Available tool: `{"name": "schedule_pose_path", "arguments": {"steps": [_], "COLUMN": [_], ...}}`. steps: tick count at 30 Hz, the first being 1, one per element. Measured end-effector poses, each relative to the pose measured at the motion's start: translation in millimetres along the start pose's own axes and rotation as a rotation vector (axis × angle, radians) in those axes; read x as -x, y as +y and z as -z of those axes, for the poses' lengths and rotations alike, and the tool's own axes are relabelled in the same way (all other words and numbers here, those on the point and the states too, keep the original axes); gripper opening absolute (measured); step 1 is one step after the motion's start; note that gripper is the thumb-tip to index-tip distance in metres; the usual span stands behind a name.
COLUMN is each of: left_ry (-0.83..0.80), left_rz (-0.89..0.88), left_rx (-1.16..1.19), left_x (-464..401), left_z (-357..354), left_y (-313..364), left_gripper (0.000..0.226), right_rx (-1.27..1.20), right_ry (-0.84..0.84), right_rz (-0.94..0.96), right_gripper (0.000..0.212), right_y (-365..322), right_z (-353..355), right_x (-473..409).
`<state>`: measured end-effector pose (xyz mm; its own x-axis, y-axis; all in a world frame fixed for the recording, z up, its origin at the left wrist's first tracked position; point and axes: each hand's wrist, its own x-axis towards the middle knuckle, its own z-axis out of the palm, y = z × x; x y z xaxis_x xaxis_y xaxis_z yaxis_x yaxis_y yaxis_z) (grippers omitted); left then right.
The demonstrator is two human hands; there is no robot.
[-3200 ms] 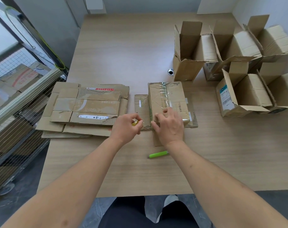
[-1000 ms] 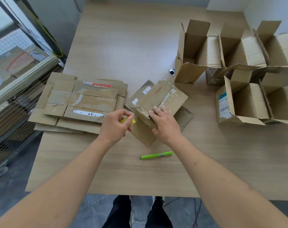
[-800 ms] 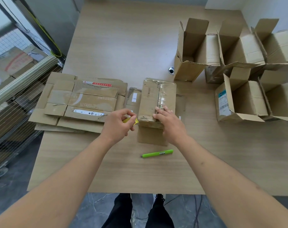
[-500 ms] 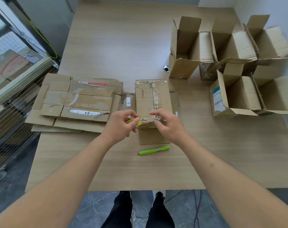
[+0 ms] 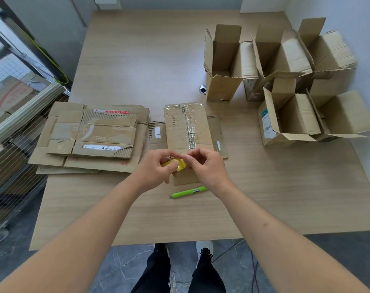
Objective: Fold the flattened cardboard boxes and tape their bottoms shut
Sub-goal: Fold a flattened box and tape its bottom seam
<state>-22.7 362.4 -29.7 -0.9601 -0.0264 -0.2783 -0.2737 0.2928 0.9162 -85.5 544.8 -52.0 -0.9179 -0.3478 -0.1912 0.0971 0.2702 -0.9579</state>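
Hands meet right at near edge of upturned box [image 5: 186, 127]. Left hand [image 5: 158, 169] grips yellow tape roll [image 5: 176, 163], right hand [image 5: 203, 166] pinches at roll's tip, probably tape end. Box bottom lies straight ahead of both, seam running away from person, so pull goes forward. Green pen [image 5: 188, 192] sits nearer than box.

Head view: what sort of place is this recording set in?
Probably a small packing or stockroom workspace. A pile of flattened cardboard boxes lies on a plain wooden table, assembled open boxes crowd its far right corner, and a wire-mesh cart holding more cardboard stands at the left.
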Motion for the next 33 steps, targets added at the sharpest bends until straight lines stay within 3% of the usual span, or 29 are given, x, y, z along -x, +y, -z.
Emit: {"name": "schedule_pose_path", "arguments": {"steps": [2,5,9,11,15,17,20,25,33], "left_ry": [-0.135,-0.263,-0.107,-0.062,-0.221,-0.236,-0.11,-0.184,-0.168], "left_rz": [0.02,0.044,0.068,0.084,0.062,0.066,0.104,0.078,0.081], "left_rx": [0.005,-0.111,-0.331,-0.309,-0.04,-0.182,-0.461,-0.296,-0.484], "left_x": [3,7,5,5,13,9,-1,-9,-34], "left_z": [-2,-1,6,13,27,31,36,42,37], "left_y": [0,0,5,9,19,17,12,13,3], "left_gripper": [0.045,0.055,0.054,0.059,0.059,0.057,0.053,0.048,0.05], "right_rx": [0.052,0.124,0.034,0.006,-0.021,-0.011,0.007,0.062,0.131], "right_ry": [0.04,0.01,0.075,0.107,0.204,0.215,0.23,0.323,0.314], "right_rz": [-0.008,0.006,-0.019,-0.02,-0.077,-0.087,-0.086,-0.102,-0.159], "right_gripper": [0.007,0.014,0.015,0.015,0.018,0.017,0.016,0.018,0.019], "right_y": [5,8,7,8,13,15,17,21,39], "right_z": [5,13,21,24,35,40,45,62,57], "right_x": [2,6,8,7,4,3,2,-7,-24]}}
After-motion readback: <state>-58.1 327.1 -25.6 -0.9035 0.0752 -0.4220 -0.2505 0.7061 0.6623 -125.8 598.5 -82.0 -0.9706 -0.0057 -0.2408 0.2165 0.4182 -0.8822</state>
